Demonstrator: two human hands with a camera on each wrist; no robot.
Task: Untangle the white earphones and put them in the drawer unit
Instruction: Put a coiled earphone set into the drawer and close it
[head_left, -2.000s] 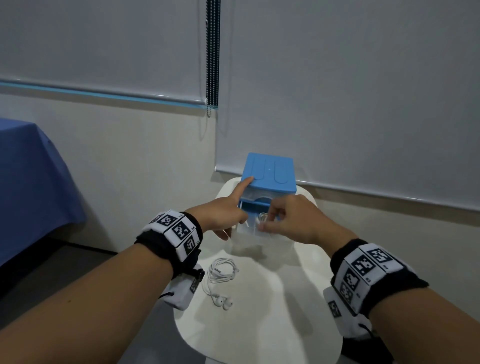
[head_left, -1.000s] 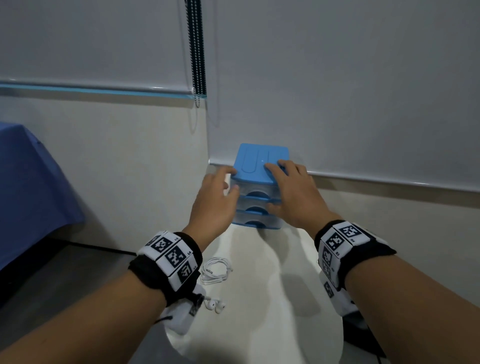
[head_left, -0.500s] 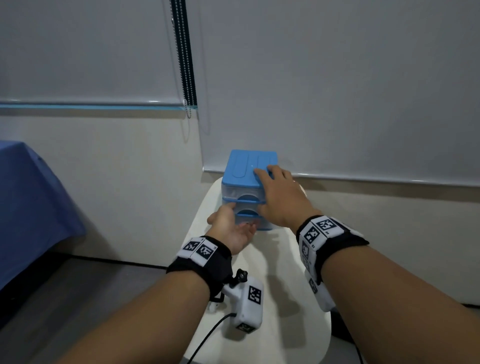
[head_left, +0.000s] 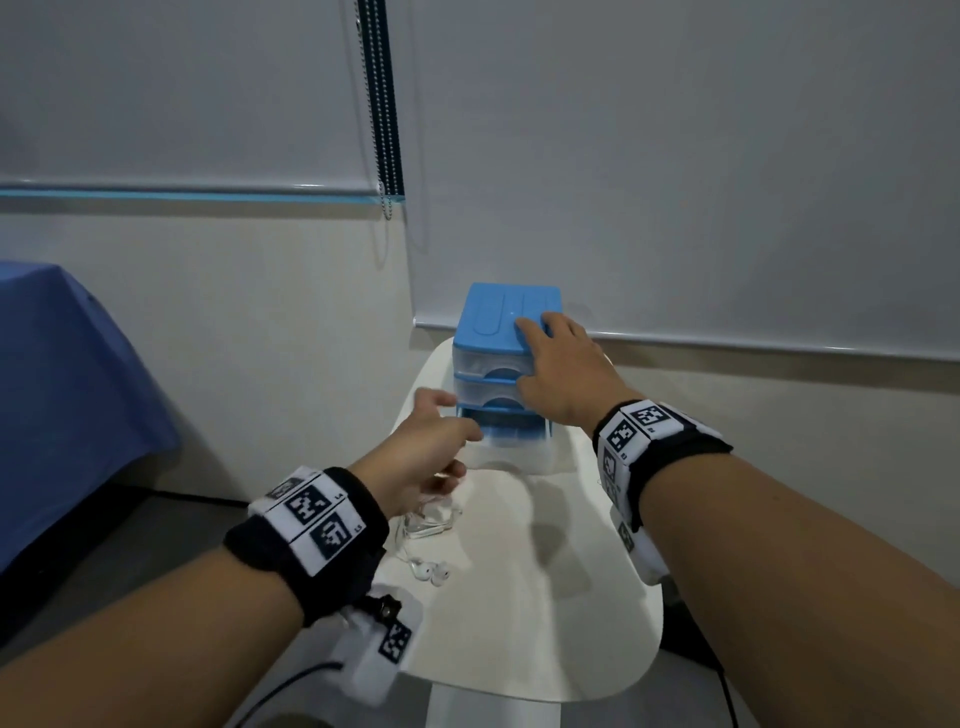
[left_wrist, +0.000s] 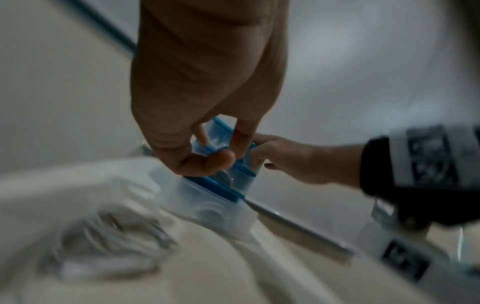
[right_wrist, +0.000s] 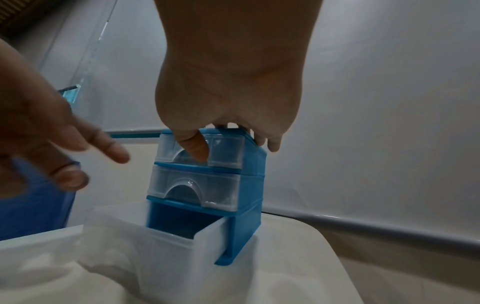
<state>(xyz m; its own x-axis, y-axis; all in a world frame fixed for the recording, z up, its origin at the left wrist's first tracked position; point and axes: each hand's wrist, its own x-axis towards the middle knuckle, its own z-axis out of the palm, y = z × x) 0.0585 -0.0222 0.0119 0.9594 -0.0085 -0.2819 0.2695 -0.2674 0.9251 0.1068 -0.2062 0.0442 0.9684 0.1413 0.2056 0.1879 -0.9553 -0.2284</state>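
Observation:
The blue drawer unit (head_left: 498, 317) stands at the far end of the white table (head_left: 519, 613). Its translucent bottom drawer (head_left: 514, 449) is pulled out; the two above are closed. My right hand (head_left: 550, 358) grips the unit from above, fingers on the lid and thumb (right_wrist: 197, 148) against the top drawer front. My left hand (head_left: 447, 436) hovers just left of the bottom drawer, fingers loose and holding nothing. The white earphones (head_left: 428, 525) lie coiled on the table under my left wrist, the earbuds (head_left: 434, 571) nearer to me. In the left wrist view the earphones (left_wrist: 103, 246) are blurred.
The table is small and rounded, with its left edge close beside the earphones. A wall with roller blinds rises right behind the unit, and a bead chain (head_left: 384, 104) hangs there. A blue-covered table (head_left: 62, 389) stands at the far left.
The top drawer, open two seconds ago, is closed. The bottom drawer has slid out, and my left hand has left it and drawn back. My right hand stays on the unit's top.

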